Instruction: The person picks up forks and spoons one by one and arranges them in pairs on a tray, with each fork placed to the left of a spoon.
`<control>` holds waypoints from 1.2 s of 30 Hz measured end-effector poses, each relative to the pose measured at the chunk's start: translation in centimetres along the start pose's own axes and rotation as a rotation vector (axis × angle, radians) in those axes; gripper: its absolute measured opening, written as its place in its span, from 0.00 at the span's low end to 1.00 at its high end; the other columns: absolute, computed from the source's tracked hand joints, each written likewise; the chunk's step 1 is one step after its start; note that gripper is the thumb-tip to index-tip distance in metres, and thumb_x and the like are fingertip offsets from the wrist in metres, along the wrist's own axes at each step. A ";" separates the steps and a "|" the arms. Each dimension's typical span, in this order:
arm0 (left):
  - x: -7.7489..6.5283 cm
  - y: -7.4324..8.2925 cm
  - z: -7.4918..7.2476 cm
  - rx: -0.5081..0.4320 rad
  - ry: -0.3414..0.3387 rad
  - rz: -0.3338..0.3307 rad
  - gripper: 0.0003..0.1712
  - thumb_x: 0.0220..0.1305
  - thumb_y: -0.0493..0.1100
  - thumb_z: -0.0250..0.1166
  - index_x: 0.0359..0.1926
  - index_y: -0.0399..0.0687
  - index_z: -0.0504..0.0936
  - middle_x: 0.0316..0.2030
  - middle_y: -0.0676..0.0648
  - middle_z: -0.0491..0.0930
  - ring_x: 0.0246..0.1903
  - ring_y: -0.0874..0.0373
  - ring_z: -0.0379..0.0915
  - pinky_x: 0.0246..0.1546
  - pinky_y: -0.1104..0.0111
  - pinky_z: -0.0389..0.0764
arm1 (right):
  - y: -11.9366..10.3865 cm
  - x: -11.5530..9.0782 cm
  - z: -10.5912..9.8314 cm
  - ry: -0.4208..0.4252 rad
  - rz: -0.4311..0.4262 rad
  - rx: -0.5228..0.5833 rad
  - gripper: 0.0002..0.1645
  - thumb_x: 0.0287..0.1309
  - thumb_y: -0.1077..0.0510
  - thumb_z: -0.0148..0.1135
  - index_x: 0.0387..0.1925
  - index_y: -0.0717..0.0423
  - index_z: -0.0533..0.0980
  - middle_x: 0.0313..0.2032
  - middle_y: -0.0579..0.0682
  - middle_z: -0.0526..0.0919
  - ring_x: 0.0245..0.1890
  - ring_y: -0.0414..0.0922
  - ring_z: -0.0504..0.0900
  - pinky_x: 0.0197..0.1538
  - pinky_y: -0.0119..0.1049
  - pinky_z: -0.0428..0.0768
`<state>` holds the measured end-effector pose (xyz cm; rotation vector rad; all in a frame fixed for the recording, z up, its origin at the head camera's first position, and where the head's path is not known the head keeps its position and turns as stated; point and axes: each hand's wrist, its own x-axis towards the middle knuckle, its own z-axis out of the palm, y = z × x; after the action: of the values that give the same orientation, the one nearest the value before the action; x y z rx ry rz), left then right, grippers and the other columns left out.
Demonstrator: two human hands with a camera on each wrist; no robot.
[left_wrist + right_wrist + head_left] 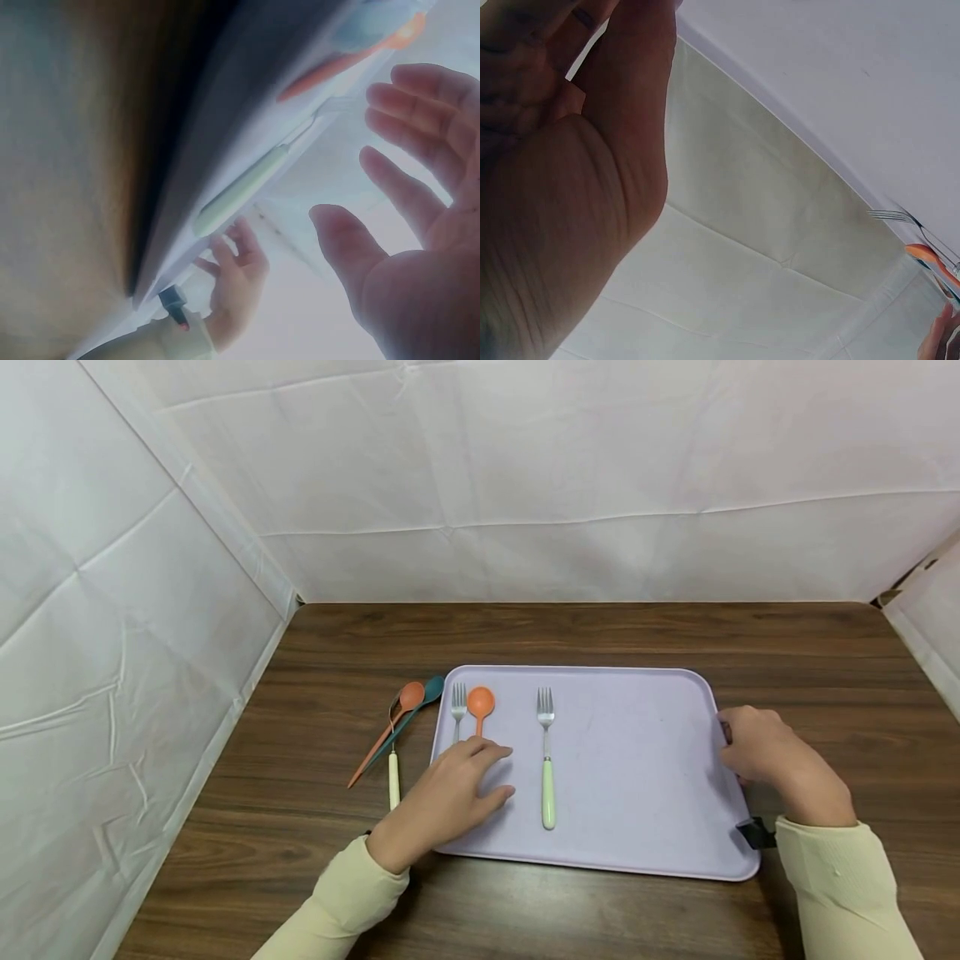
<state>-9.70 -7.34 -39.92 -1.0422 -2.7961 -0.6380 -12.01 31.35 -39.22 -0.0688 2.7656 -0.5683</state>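
Observation:
A lavender tray [622, 760] lies on the table. On its left part are a fork [459, 697] and an orange spoon [481, 700], their handles hidden behind my left hand [453, 789]. A second fork [546, 777] with a pale green handle lies right of that hand. The left hand hovers over the tray's left side; in the left wrist view its fingers [409, 191] are spread and hold nothing. At the tray's right rim, my right hand [772, 756] grips the edge with curled fingers; its thumb reaches the rim in the right wrist view.
Left of the tray, a reddish-orange spoon [412, 695] and a teal spoon [433, 688] lie crossed on the wooden table [585, 910]. Beside them is a utensil with a cream handle [393, 781], partly under the left forearm. White cloth [525, 460] hangs behind the table.

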 end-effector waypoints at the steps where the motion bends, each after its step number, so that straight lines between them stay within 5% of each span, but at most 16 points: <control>1: 0.0 -0.1 -0.1 -0.005 0.005 -0.001 0.24 0.55 0.50 0.67 0.51 0.45 0.79 0.45 0.50 0.77 0.42 0.58 0.73 0.43 0.64 0.74 | 0.0 0.0 0.0 0.001 0.000 0.000 0.06 0.46 0.70 0.51 0.29 0.69 0.70 0.20 0.55 0.72 0.13 0.42 0.75 0.19 0.38 0.72; 10: -0.3 -1.6 -1.3 -0.029 0.103 -0.026 0.23 0.53 0.48 0.69 0.49 0.44 0.80 0.42 0.50 0.78 0.40 0.59 0.74 0.35 0.63 0.76 | -0.2 0.0 -0.1 0.005 0.002 -0.001 0.07 0.46 0.70 0.51 0.31 0.70 0.70 0.21 0.55 0.72 0.13 0.42 0.75 0.19 0.38 0.72; 18: -0.6 -2.4 -2.0 -0.008 0.097 -0.080 0.24 0.54 0.48 0.68 0.51 0.43 0.79 0.42 0.49 0.78 0.41 0.58 0.74 0.36 0.64 0.76 | -0.2 0.2 0.1 0.014 0.003 -0.010 0.04 0.45 0.70 0.50 0.27 0.67 0.70 0.19 0.54 0.71 0.13 0.41 0.75 0.19 0.37 0.73; 27: -0.7 -3.3 -2.4 -0.005 0.131 -0.093 0.24 0.53 0.46 0.69 0.50 0.42 0.79 0.42 0.47 0.79 0.41 0.56 0.75 0.40 0.62 0.76 | -0.1 0.0 0.0 0.002 0.026 -0.005 0.15 0.46 0.70 0.51 0.39 0.75 0.69 0.21 0.56 0.72 0.13 0.42 0.75 0.19 0.37 0.73; 36: -0.9 -4.2 -2.8 0.035 0.165 -0.129 0.23 0.53 0.46 0.69 0.50 0.42 0.80 0.43 0.46 0.78 0.44 0.55 0.73 0.42 0.60 0.75 | -0.1 -0.1 0.0 0.007 0.013 -0.003 0.06 0.45 0.70 0.51 0.30 0.69 0.70 0.19 0.54 0.71 0.13 0.42 0.75 0.19 0.37 0.72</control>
<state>-11.88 -11.89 -39.05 -0.7699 -2.7349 -0.6530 -11.95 31.23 -39.13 -0.0497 2.7717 -0.5626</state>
